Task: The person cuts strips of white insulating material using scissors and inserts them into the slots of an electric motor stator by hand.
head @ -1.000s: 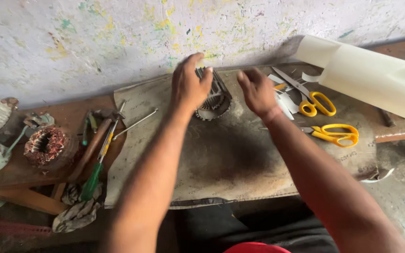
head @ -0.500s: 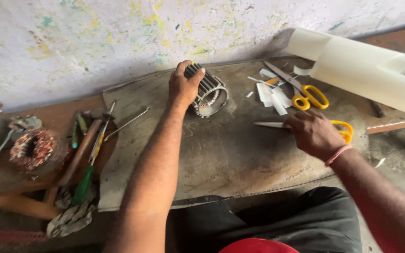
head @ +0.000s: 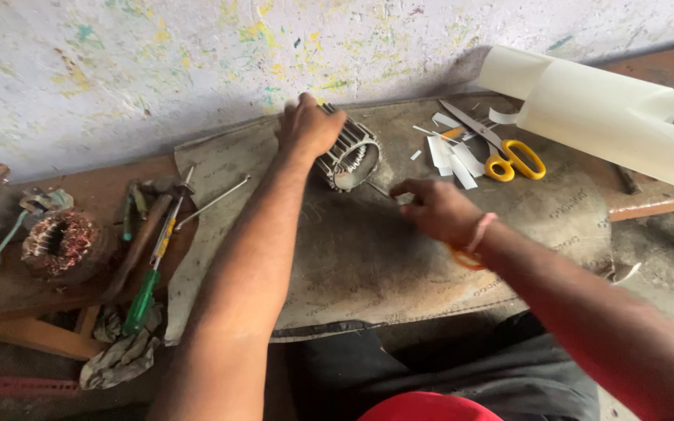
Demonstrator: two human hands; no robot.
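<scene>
My left hand (head: 310, 129) grips the top of a ribbed metal stator core (head: 350, 158) that lies on its side on a grey mat (head: 368, 265). My right hand (head: 434, 209) is closed around a pair of yellow-handled scissors (head: 459, 255). Only a bit of the handle shows under the wrist. A thin tip pokes out of the fist towards the core's open end. The right hand sits just right of and below the core, a short gap away.
A second pair of yellow scissors (head: 509, 158) and cut white paper strips (head: 450, 156) lie behind my right hand. A cream paper roll (head: 610, 109) is at far right. At left are a copper winding (head: 60, 242), a green-handled screwdriver (head: 146, 290), other tools and a rag (head: 122, 355).
My right hand left the core, reached right to the nearer scissors, picked them up and came back towards the core. My left hand has kept hold of the core.
</scene>
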